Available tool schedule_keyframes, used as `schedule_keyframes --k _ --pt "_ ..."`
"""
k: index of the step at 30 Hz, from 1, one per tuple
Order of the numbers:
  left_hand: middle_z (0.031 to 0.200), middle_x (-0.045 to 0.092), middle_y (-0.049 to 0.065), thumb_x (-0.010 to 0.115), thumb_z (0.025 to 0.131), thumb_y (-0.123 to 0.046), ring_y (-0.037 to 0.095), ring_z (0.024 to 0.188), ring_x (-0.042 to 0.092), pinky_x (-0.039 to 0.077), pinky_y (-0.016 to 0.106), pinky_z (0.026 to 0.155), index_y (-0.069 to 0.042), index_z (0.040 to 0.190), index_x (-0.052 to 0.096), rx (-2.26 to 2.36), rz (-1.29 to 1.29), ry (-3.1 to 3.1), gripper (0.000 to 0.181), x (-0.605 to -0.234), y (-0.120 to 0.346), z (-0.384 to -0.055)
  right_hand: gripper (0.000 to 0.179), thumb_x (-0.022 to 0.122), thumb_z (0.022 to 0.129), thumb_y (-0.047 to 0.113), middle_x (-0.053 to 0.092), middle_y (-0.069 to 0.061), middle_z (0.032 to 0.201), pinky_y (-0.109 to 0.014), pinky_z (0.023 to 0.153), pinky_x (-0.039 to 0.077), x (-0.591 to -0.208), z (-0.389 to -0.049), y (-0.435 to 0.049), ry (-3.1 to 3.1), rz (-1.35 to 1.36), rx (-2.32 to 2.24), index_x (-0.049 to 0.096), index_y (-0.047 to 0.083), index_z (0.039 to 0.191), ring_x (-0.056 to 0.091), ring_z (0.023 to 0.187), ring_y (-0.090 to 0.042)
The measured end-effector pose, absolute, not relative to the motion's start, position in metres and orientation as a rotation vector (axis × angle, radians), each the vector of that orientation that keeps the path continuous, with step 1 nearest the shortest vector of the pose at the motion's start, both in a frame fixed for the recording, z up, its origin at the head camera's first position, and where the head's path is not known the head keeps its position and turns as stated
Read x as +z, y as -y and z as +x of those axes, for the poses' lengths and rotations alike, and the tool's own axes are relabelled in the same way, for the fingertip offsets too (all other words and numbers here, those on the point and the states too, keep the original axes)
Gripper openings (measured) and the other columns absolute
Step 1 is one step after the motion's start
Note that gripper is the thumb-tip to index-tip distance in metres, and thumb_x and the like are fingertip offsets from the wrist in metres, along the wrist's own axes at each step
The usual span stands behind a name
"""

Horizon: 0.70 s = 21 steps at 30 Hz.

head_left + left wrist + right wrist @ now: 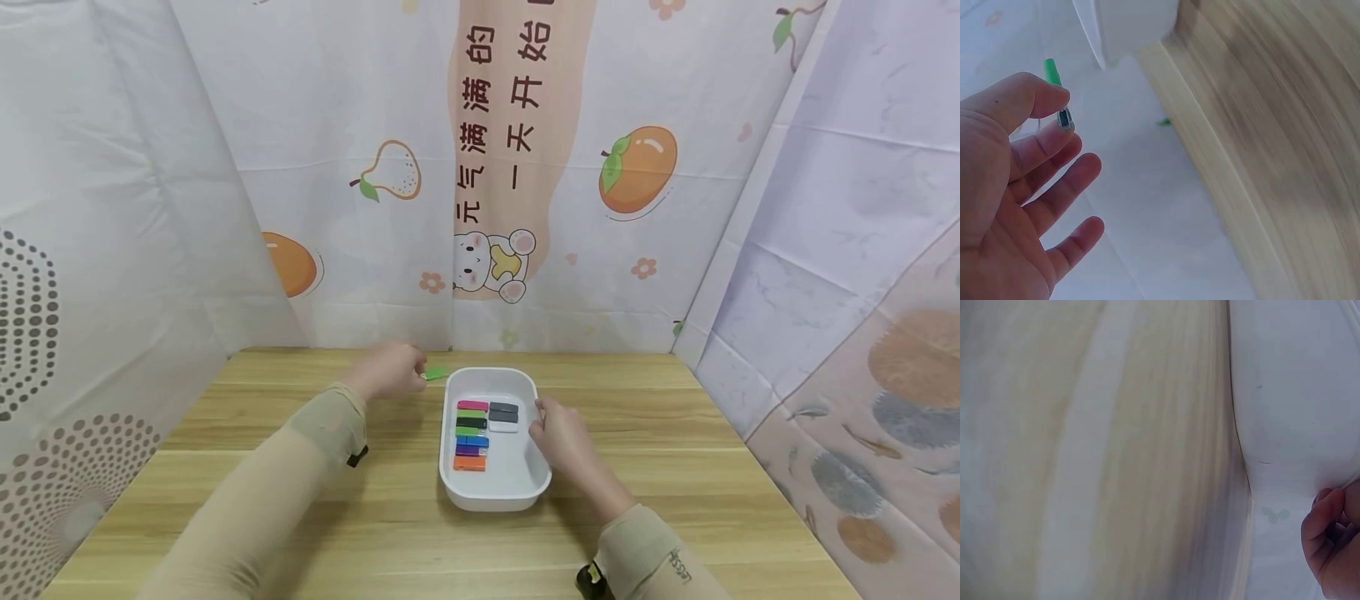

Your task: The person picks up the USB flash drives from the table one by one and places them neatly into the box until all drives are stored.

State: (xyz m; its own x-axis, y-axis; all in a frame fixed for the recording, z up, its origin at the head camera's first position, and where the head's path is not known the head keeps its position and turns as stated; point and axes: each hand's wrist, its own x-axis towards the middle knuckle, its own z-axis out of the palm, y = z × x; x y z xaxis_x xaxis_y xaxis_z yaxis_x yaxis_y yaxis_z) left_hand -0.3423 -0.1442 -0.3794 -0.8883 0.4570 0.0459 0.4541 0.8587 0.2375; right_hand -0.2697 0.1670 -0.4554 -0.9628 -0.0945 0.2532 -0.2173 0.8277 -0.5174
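Left of the white plastic tub (495,503), my left hand (393,369) pinches a green USB flash drive (435,373) between thumb and index finger. In the left wrist view the metal plug of the green USB flash drive (1052,72) shows, with the other fingers spread loosely. My right hand (561,433) grips the tub's right rim. Inside the tub, a column of colourful flash drives lies along the left: pink, green, black, blue, purple and an orange drive (469,463). Beside them sit two dark grey drives (503,412) and a white drive (503,427).
The tub stands on a wood-grain table (405,533). A printed curtain (337,100) with fruit and lettering hangs behind the table's back edge, and more cloth hangs at both sides. A dark strap (592,579) is on the right wrist.
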Motion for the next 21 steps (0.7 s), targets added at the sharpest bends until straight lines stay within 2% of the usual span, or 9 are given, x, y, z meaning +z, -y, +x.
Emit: schedule_keyframes --k 4,13,21 --pt "0.086 0.064 -0.001 0.072 0.085 -0.017 0.018 0.077 0.058 0.053 0.035 0.071 -0.013 0.088 0.075 0.434 0.737 -2.982 0.006 -0.379 0.131 -0.336 0.039 0.065 0.087 0.003 0.057 -0.001 0.068 -0.026 0.05 0.045 -0.455 -0.27 -0.167 2.793 0.238 0.839 0.063 -0.009 0.124 0.052 0.056 -0.013" --pt "0.089 0.064 -0.006 0.077 0.087 -0.024 0.016 0.081 0.058 0.053 0.034 0.078 -0.017 0.089 0.076 0.4 0.779 -2.932 0.008 -0.382 0.102 -0.33 0.038 0.065 0.087 0.003 0.059 -0.003 0.07 -0.027 0.051 0.046 -0.455 -0.27 -0.167 2.791 0.239 0.829 0.064 -0.009 0.123 0.052 0.058 -0.014" --pt "0.088 0.065 -0.008 0.078 0.087 -0.026 0.013 0.081 0.06 0.053 0.034 0.08 -0.02 0.085 0.074 0.309 0.875 -2.906 0.007 -0.38 0.078 -0.32 0.039 0.065 0.086 0.004 0.059 -0.003 0.07 -0.027 0.052 0.047 -0.456 -0.27 -0.167 2.793 0.234 0.834 0.063 -0.008 0.124 0.053 0.059 -0.015"
